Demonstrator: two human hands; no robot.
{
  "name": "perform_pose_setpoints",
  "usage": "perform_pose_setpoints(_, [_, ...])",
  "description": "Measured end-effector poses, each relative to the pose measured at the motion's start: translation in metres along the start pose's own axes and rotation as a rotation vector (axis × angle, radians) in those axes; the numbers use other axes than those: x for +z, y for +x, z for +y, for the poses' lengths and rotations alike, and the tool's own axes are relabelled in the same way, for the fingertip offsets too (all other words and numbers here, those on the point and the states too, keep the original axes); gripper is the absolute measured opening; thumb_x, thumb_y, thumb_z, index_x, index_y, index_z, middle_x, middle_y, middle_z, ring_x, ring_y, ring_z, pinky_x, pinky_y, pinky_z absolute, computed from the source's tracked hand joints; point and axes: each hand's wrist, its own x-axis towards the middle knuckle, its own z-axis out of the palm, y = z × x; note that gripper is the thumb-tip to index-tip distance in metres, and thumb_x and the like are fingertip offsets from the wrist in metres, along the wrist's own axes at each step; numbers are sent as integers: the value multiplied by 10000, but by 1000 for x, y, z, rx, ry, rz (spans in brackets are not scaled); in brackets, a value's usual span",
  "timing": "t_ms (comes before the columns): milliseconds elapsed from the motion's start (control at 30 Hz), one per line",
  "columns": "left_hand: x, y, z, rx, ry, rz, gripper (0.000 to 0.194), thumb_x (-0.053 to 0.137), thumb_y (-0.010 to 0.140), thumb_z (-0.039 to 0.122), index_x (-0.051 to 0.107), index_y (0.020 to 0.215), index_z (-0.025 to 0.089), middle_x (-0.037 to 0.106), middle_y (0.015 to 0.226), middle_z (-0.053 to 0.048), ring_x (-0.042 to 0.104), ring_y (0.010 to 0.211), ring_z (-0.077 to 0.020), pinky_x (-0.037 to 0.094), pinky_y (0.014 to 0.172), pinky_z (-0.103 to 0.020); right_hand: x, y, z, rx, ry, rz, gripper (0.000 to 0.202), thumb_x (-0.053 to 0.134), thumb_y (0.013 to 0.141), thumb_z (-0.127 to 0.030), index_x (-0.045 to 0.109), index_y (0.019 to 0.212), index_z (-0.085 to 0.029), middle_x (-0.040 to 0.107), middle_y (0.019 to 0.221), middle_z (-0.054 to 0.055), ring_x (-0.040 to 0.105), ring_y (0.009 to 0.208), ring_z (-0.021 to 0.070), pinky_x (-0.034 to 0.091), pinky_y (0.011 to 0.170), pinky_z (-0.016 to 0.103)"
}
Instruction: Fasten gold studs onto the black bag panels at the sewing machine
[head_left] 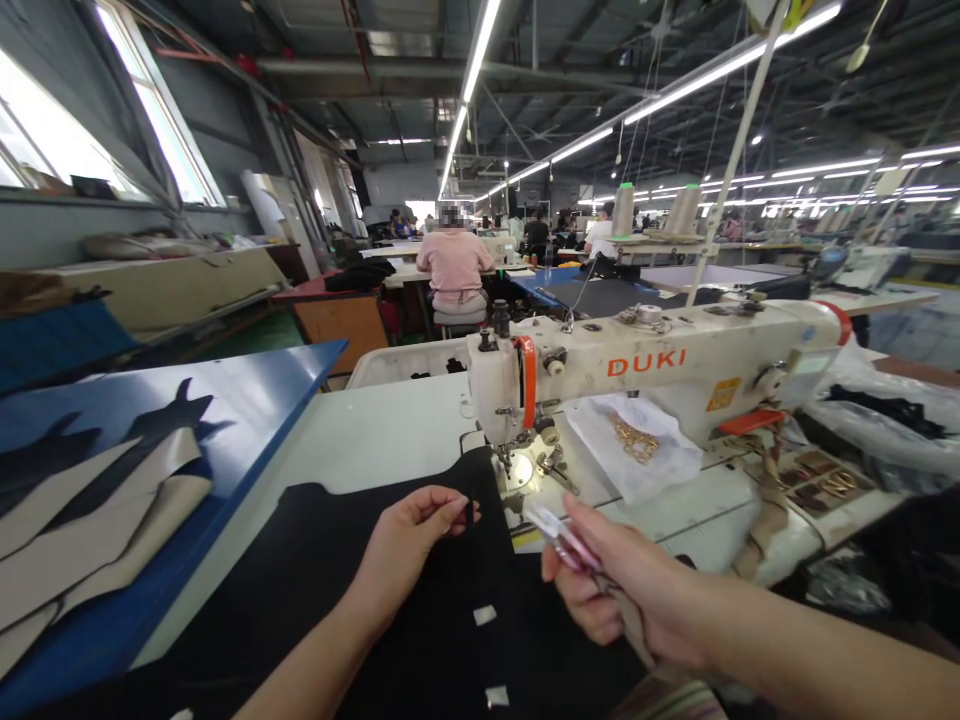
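Black material [322, 540] lies over the front of the sewing machine table, its edge close to the needle area. My left hand [420, 530] is above it, thumb and fingers pinched on a small dark strip. My right hand [607, 570] is closed around a small tool [559, 535] with a pinkish, shiny body and a pale tip. A brownish strip hangs below that hand. Two small whitish pieces [485, 615] sit on the black material. Beyond my hands stands the white sewing machine [645, 350] with orange parts.
A white bag [637, 450] with gold-coloured metal pieces lies by the machine. Cut pieces [97, 530] rest on the blue table [277, 400] at left. Small parts fill a tray [825, 485] at right. A person in pink [456, 265] sits ahead, back turned.
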Motion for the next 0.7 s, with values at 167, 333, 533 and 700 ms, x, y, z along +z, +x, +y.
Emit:
perform_pose_setpoints(167, [-2,1,-1,14,0,13,274,751,614,419,686,698,167,700,702,-27,628,654,-149,521,667,-247,23,49,3,86,44,-69,544,214,944,-438,453,551,-148,308,437,-57,246,329,44,151,369,176])
perform_pose_setpoints(333, [-2,1,-2,-15,-43,9,312,750,604,451,674,703,164,686,709,-26,626,657,-149,532,683,-261,28,62,6,100,16,-46,539,224,965,-446,456,581,-148,332,444,-55,268,337,47,170,366,168])
perform_pose_setpoints(533, [0,0,-1,-63,-150,-17,301,760,622,419,671,729,152,701,742,-35,636,672,-138,534,688,-246,26,62,6,130,29,-34,531,208,973,-454,441,603,-151,339,455,-59,264,328,39,161,363,160])
perform_pose_setpoints(700, [0,-1,1,-119,-210,-31,330,779,604,422,659,736,143,709,760,-38,643,694,-129,529,676,-220,28,63,4,143,67,-15,530,201,975,-459,436,610,-155,334,445,-63,263,320,37,157,360,155])
